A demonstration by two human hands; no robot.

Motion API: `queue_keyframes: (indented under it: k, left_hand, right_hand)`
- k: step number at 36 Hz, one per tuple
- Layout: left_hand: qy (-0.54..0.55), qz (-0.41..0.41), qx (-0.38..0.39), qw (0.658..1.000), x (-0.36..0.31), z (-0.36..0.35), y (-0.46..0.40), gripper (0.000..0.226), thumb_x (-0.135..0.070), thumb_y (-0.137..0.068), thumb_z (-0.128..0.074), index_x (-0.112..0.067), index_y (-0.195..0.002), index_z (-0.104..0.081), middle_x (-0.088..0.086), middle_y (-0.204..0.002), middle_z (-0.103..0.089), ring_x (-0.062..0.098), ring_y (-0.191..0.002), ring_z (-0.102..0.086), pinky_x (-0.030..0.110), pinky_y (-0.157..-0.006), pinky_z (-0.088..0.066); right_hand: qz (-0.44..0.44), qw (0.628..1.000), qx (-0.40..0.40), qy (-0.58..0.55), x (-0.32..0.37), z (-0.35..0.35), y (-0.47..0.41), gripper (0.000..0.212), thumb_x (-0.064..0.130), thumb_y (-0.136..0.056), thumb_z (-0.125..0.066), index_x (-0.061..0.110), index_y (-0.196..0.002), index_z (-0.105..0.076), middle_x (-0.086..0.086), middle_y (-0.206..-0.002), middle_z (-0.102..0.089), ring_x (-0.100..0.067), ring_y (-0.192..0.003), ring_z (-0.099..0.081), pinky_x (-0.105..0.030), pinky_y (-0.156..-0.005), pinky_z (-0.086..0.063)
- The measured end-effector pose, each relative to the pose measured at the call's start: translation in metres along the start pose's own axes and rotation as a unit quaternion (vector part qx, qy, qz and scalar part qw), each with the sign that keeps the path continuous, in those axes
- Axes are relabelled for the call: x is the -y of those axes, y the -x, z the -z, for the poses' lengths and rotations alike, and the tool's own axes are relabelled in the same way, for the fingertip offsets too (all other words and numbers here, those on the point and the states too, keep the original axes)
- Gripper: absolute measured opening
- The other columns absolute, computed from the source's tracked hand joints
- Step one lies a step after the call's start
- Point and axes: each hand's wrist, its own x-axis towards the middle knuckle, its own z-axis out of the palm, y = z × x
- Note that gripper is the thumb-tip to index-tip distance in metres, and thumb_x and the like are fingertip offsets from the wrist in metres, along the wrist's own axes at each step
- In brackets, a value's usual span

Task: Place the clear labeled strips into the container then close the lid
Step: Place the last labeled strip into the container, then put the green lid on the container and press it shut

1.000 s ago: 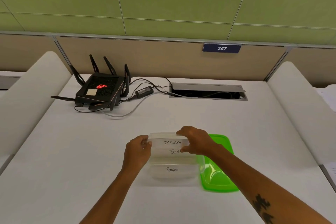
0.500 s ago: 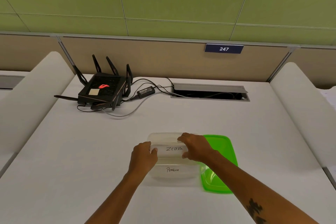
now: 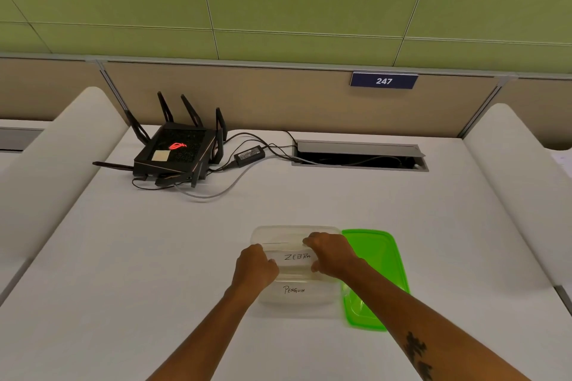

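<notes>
- Clear strip (image 3: 297, 257) marked ZEBRA, pinched at both ends by left hand (image 3: 254, 267) and right hand (image 3: 332, 254), over the tub (image 3: 297, 295).
- Green lid (image 3: 376, 260) lies just right, on the surface (image 3: 154, 257).

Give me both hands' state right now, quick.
Left hand: closed on the left end of the ZEBRA strip.
Right hand: closed on its right end.

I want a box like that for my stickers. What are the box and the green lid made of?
The container looks like clear, slightly cloudy plastic: the white table shows through its walls. The green lid beside it looks like glossy, see-through plastic with a moulded rim; light glows through it. Neither can be told for sure by sight.
</notes>
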Motion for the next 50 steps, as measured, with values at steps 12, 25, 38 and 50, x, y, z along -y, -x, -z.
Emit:
queue_keyframes:
  k: [12,25,38,50]
  left_hand:
    - [-0.021,0.001,0.003,1.000,-0.004,-0.001,-0.007,0.005,-0.015,-0.087,-0.058,-0.011,-0.085,-0.055,-0.009,-0.075,-0.051,0.006,-0.062,-0.047,0.018,-0.050,-0.034]
    - [-0.010,-0.012,-0.009,1.000,-0.003,-0.002,-0.006,0.028,-0.027,-0.092,-0.062,-0.006,-0.110,-0.065,-0.008,-0.078,-0.055,0.009,-0.069,-0.050,0.011,-0.047,-0.028]
    - [0.033,-0.170,-0.034,0.984,0.014,-0.009,0.026,0.066,-0.038,-0.100,-0.057,-0.017,-0.158,-0.032,0.000,-0.163,-0.037,0.019,-0.149,-0.038,0.031,-0.120,-0.033]
    - [-0.143,-0.364,-0.033,0.920,0.052,-0.047,0.049,0.069,-0.052,-0.105,-0.034,-0.018,-0.162,-0.016,-0.005,-0.170,0.001,0.009,-0.155,0.017,0.039,-0.127,0.006]
  right_hand:
    - [-0.007,1.000,0.010,-0.008,-0.001,-0.008,-0.006,0.045,0.034,-0.084,-0.075,0.015,-0.123,-0.062,-0.004,-0.125,-0.064,-0.028,-0.118,-0.061,-0.036,-0.081,-0.049]
    - [-0.008,0.999,-0.002,-0.039,-0.004,-0.012,-0.003,0.049,0.034,-0.088,-0.072,0.017,-0.132,-0.059,-0.002,-0.134,-0.059,-0.025,-0.126,-0.055,-0.036,-0.089,-0.050]
    - [0.036,0.943,-0.277,-0.183,-0.025,-0.011,0.038,0.038,0.030,-0.085,-0.078,0.021,-0.122,-0.071,0.006,-0.117,-0.066,-0.014,-0.111,-0.062,-0.030,-0.079,-0.058]
    - [-0.064,0.896,-0.379,-0.222,-0.052,-0.061,0.110,0.030,0.028,-0.088,-0.077,0.024,-0.117,-0.071,0.012,-0.107,-0.060,-0.013,-0.103,-0.059,-0.023,-0.084,-0.051]
